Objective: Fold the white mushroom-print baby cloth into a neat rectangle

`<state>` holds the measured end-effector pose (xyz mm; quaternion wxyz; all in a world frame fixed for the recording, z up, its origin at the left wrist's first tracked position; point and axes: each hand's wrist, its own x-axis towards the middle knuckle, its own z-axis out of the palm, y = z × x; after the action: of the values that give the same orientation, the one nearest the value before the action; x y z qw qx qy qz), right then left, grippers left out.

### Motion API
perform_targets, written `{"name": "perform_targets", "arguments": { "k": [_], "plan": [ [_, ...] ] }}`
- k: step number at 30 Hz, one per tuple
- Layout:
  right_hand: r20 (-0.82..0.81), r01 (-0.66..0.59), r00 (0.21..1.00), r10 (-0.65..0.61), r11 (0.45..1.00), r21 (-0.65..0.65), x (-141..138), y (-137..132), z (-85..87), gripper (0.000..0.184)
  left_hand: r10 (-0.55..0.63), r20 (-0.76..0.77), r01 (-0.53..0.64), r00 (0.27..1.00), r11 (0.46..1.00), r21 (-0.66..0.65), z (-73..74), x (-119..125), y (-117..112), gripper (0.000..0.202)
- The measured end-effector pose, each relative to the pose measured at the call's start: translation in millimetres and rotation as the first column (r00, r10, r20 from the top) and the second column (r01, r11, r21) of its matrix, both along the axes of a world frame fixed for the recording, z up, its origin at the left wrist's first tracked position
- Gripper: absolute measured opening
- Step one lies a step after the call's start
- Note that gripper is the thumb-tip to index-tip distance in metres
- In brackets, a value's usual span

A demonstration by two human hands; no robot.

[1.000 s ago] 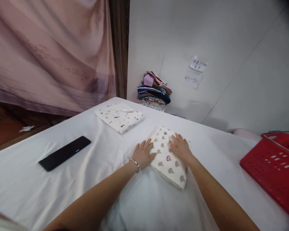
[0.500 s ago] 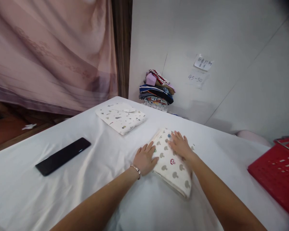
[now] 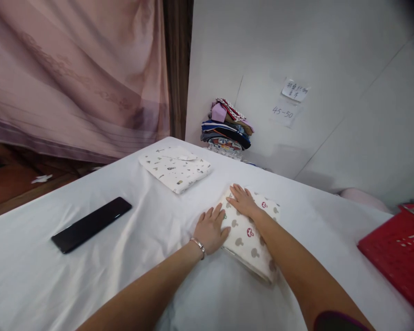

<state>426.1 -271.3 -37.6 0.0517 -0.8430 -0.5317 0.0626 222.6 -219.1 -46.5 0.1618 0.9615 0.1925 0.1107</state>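
Observation:
A folded cream cloth with a mushroom print (image 3: 251, 232) lies on the white table sheet (image 3: 152, 257) in front of me. My left hand (image 3: 212, 227), with a thin bracelet at the wrist, rests flat with fingers spread on the cloth's left edge. My right hand (image 3: 240, 201) lies flat on the cloth's far left corner, fingers stretched out. Neither hand holds anything.
A second folded printed cloth (image 3: 175, 168) lies farther back on the left. A black flat phone-like slab (image 3: 91, 224) lies at the left. A red plastic basket (image 3: 398, 250) stands at the right edge. A stack of folded clothes (image 3: 227, 129) sits against the wall.
My right hand has slid left across the mushroom cloth to its far left corner. My left hand has barely moved. The view has drifted a little leftward.

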Motion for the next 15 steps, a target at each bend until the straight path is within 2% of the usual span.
{"name": "perform_targets", "arguments": {
  "k": [3, 6, 11, 15],
  "plan": [
    [0.012, 0.068, 0.998, -0.068, 0.998, 0.009, 8.2, -14.4, -2.9, 0.064, 0.000, -0.002, 0.000, 1.000, 1.000, 0.004, 1.8, -0.5, 0.1, 0.053],
    [0.058, 0.193, 0.979, -0.195, 0.980, 0.037, 21.6, -41.6, -8.5, 0.064, -0.009, -0.017, 0.009, 1.000, 1.000, -0.007, 3.3, -0.1, 1.0, 0.053],
    [-0.099, 0.359, 0.931, -0.351, 0.930, 0.078, 39.2, -82.5, -12.2, 0.062, -0.021, -0.040, 0.020, 0.999, 1.000, -0.020, 1.4, 1.1, 2.6, 0.055],
    [-0.136, 0.448, 0.893, -0.430, 0.882, 0.149, 41.7, -102.7, -12.1, 0.065, -0.014, -0.061, 0.012, 0.998, 1.000, -0.022, 3.8, 1.2, 3.3, 0.056]
  ]
}}
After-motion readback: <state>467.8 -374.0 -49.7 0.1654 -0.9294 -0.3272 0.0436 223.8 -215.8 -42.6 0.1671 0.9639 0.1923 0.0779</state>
